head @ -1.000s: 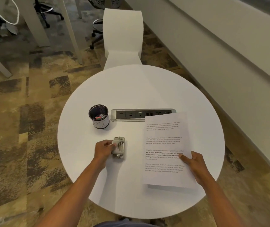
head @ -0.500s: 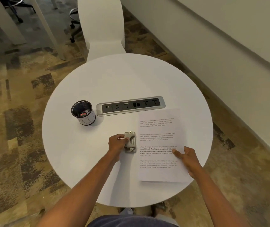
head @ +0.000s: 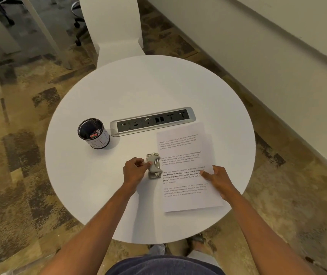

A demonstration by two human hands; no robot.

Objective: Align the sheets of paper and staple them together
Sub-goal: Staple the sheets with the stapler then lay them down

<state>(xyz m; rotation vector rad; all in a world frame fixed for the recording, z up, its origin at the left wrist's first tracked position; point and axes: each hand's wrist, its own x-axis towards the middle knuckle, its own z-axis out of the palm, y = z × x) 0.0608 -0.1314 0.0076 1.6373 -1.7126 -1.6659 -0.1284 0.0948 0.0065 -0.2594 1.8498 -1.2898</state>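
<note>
White printed sheets of paper (head: 186, 151) lie stacked on the right half of the round white table (head: 150, 88). A grey metal stapler (head: 154, 165) rests flat on the table, its right side at the sheets' left edge. My left hand (head: 135, 170) grips the stapler from its left side, thumb on top. My right hand (head: 216, 178) presses down on the sheets near their right edge, fingers spread over the text.
A black mesh cup (head: 93, 133) with small items stands at the left. A silver power socket strip (head: 152, 121) is set into the table behind the paper. A white chair (head: 117, 26) stands beyond the table, a wall to the right.
My left hand has slid the stapler rightward from the open tabletop until it meets the paper's left edge. My right hand stays pressed on the sheets.
</note>
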